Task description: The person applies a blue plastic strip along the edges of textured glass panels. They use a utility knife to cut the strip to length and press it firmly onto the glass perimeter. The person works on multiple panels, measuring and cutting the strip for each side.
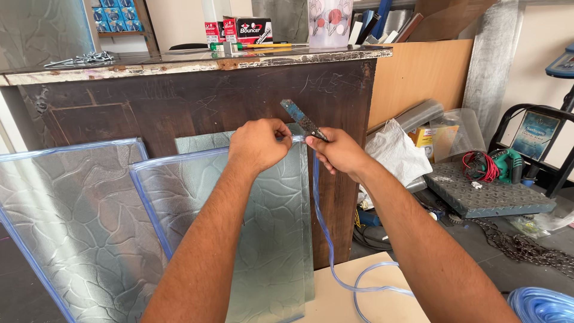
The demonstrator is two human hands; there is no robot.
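Blue strip between both fists, knife upright.

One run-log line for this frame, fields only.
left hand: pinches blue edge strip at glass pane corner | right hand: grips cutter | strip trails down

A worn dark-brown wooden counter with a chipped pale top edge fills the middle of the room. Behind it to the right, a plain light-brown board leans against a cream wall. A black metal chair frame stands at the far right on the grey concrete floor, which is cluttered. Even daylight, no hard shadows.
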